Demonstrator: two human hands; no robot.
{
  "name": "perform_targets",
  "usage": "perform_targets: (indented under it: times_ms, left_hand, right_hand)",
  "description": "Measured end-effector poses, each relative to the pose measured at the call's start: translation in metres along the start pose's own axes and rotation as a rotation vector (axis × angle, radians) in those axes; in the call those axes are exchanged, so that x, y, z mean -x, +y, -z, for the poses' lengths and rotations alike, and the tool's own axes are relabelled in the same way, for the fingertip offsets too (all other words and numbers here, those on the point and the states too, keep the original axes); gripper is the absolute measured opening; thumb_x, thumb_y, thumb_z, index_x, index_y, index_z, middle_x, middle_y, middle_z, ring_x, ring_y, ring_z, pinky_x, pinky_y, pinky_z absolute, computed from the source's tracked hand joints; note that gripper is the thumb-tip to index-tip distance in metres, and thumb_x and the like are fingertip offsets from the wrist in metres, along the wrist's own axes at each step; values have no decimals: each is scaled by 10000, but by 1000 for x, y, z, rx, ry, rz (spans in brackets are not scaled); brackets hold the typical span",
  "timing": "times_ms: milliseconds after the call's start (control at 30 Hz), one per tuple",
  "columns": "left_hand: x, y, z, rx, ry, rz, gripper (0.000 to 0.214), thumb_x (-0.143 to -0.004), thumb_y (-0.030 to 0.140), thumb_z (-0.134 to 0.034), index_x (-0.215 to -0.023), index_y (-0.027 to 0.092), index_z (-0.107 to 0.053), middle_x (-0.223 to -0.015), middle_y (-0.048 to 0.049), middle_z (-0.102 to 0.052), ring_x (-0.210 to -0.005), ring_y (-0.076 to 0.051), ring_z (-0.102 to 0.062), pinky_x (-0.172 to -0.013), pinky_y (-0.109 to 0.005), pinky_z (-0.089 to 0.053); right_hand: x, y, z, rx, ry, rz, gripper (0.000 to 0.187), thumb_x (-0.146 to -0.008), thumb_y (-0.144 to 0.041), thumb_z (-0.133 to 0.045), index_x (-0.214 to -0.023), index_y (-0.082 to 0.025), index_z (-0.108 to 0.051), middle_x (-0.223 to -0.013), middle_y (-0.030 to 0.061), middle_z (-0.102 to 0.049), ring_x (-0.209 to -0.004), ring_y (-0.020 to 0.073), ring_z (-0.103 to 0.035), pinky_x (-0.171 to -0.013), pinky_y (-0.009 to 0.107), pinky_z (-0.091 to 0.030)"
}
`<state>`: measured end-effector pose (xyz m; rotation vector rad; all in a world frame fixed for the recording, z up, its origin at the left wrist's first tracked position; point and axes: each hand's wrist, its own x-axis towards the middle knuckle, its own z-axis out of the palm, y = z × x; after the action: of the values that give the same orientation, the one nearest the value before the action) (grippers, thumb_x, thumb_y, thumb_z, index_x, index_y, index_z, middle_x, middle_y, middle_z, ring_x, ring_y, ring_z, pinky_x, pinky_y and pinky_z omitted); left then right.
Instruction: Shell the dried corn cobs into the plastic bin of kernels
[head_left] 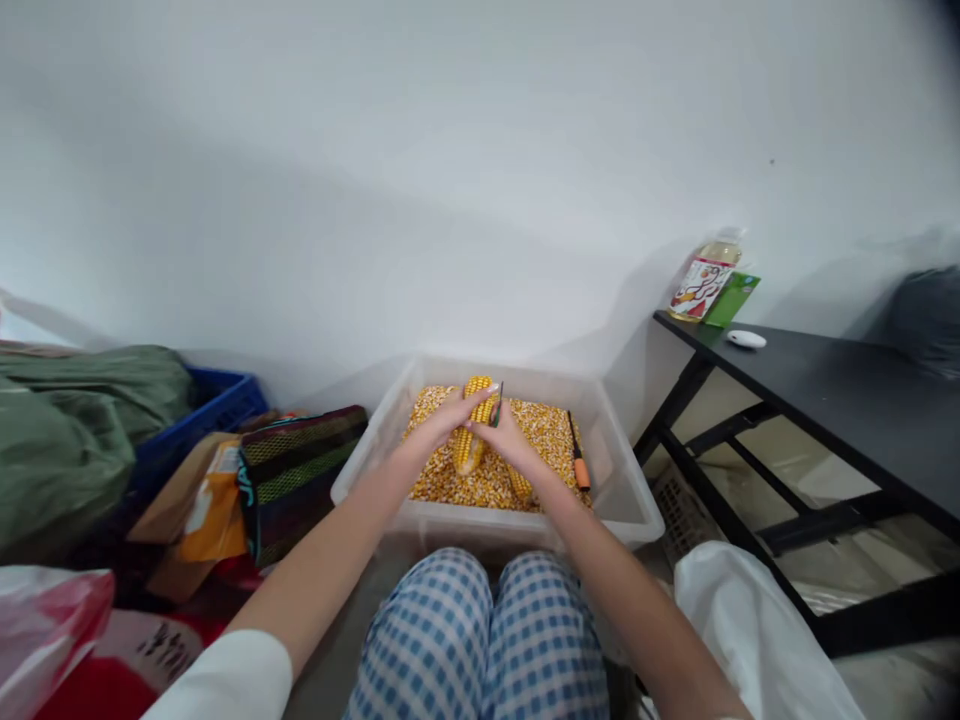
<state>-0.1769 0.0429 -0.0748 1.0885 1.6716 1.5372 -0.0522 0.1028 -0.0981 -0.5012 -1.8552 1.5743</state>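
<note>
A clear plastic bin (510, 368) sits in front of my knees, filled with loose yellow corn kernels (544, 430). My left hand (450, 415) grips a dried yellow corn cob (471, 425) standing tilted over the kernels. My right hand (510, 440) is against the cob and pinches a small tool with a dark green shaft (496, 406), its tip hidden near the cob. A second cob (519, 482) lies partly under my right wrist. An orange-handled knife (580, 472) rests on the kernels by the bin's right wall.
A black metal-framed table (787, 385) stands to the right, holding a bottle of oil (703, 278), a green card and a white computer mouse. To the left are a blue crate, a green cloth, a woven bag and plastic bags. A white wall runs behind.
</note>
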Motion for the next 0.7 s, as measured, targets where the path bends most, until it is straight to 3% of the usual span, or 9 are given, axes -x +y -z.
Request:
perform_targets:
  times_ms: [67, 133, 200, 300, 367, 467, 567, 700]
  left_hand:
    - [-10, -10, -8, 152, -18, 50, 492, -713, 552, -544, -911, 106, -608, -837, -116, -674, -799, -201, -623, -669, -270, -478]
    - [-20, -15, -9, 262, -49, 80, 501, -771, 553, -457, -922, 92, -585, -806, -102, -670, -765, -172, -628, -662, -262, -476]
    - [-30, -16, -6, 325, -67, 111, 511, -802, 548, -397, -923, 81, -568, -778, -91, -665, -730, -150, -628, -656, -259, -474]
    - [-48, -17, -5, 359, -83, 101, 508, -803, 552, -389, -894, 83, -562, -732, -75, -657, -691, -141, -625, -641, -256, -477]
    - [-59, -20, -6, 376, -61, 69, 480, -769, 559, -450, -869, 104, -563, -693, -55, -648, -661, -142, -623, -623, -252, -480]
    - [-70, -31, -8, 446, 44, 55, 434, -664, 545, -598, -822, 143, -554, -624, -16, -621, -567, -135, -600, -561, -245, -475]
    - [-76, -41, -4, 509, 111, 88, 412, -617, 520, -646, -774, 153, -542, -588, -7, -601, -497, -133, -573, -500, -246, -457]
    - [-78, -44, 2, 560, 168, 109, 364, -626, 480, -628, -759, 158, -524, -541, 5, -573, -445, -131, -545, -455, -246, -435]
  right_hand:
    - [-6, -10, 17, 101, -69, -65, 371, -558, -354, -735, -791, -223, -476, -756, -10, -584, -764, 201, -557, -698, 337, -443]
    - [-15, -18, 38, 168, 1, -85, 339, -593, -420, -712, -757, -227, -486, -707, -10, -600, -729, 206, -566, -687, 350, -447]
    - [-27, -22, 54, 183, 141, -96, 326, -691, -523, -604, -737, -227, -476, -637, -6, -594, -657, 203, -573, -660, 357, -448]
    - [-47, -22, 63, 240, 167, -79, 400, -808, -599, -384, -762, -222, -509, -547, 1, -553, -564, 208, -553, -602, 358, -442]
    - [-58, -21, 59, 369, 76, 7, 426, -840, -577, -335, -776, -217, -554, -589, 16, -573, -623, 216, -563, -638, 356, -442]
    - [-63, -20, 53, 656, -177, 132, 392, -865, -490, -360, -774, -200, -607, -738, 33, -632, -745, 204, -571, -709, 319, -425]
    - [-58, -17, 52, 933, -392, 146, 392, -888, -418, -354, -762, -168, -629, -764, 45, -653, -701, 170, -568, -659, 260, -394]
    - [-47, -12, 45, 1139, -386, 180, 348, -906, -376, -349, -877, -168, -626, -836, 57, -671, -730, 160, -586, -644, 232, -358]
